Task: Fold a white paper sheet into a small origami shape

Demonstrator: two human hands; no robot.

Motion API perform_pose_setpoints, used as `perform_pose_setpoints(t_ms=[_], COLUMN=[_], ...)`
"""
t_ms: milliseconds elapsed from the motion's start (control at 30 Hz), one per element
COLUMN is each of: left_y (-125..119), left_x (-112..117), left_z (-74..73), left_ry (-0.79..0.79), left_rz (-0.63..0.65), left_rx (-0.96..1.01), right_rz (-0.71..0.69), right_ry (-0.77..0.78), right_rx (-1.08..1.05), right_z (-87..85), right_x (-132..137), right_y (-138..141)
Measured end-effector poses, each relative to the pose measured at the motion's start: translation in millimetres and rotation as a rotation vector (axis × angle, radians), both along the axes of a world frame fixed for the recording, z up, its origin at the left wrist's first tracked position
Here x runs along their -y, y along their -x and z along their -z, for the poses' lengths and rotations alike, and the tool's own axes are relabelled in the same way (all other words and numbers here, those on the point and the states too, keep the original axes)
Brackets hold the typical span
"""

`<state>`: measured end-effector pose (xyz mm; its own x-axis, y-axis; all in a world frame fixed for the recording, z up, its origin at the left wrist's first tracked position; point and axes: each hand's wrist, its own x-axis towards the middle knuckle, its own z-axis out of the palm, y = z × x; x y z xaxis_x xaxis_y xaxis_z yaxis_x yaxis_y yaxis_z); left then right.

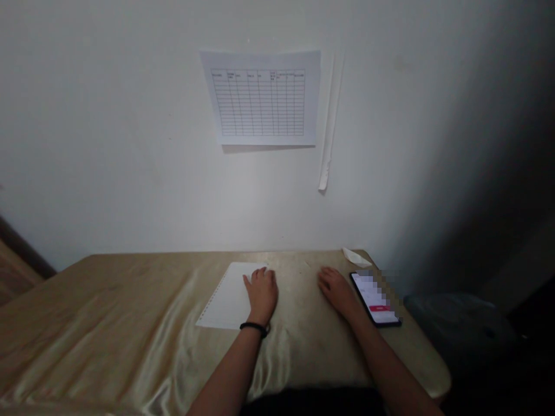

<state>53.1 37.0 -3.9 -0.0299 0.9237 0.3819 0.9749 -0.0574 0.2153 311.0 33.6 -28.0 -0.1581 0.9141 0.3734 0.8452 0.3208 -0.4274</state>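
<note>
A white sheet of loose-leaf paper (228, 297) with punched holes down its left edge lies flat on the cloth-covered table. My left hand (262, 293) rests palm down over the right side of this sheet, thumb held apart and the other fingers slightly bent. A black band (255, 328) circles that wrist. To the right, my right hand (337, 290) lies on the cloth with its fingers loosely bent and nothing visible in them. Just beyond it is a smartphone (376, 300), screen up and lit, partly blurred by blocks. Both hands are apart from each other.
A satiny gold cloth (130, 318), wrinkled at left, covers the table up to the wall. A small folded white paper (356, 258) sits at the back right corner. On the wall hang a printed table sheet (264, 104) and a narrow white strip (329, 127).
</note>
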Motion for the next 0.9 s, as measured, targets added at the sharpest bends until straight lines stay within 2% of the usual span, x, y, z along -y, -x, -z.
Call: perform_pose_setpoints(t_ms=[300, 567, 900], left_y=[9, 14, 15], left_x=[1, 5, 0], left_z=[-5.4, -17.6, -18.5], left_ry=[0.090, 0.150, 0.157], left_rz=[-0.130, -0.095, -0.083], left_rx=[-0.033, -0.105, -0.133], right_rz=[-0.003, 0.011, 0.026], right_ry=[0.027, 0.052, 0.057], right_rx=[-0.131, -0.181, -0.216], right_z=[6.4, 5.4, 4.3], right_x=[3, 5, 4], right_y=[-6, -10, -12])
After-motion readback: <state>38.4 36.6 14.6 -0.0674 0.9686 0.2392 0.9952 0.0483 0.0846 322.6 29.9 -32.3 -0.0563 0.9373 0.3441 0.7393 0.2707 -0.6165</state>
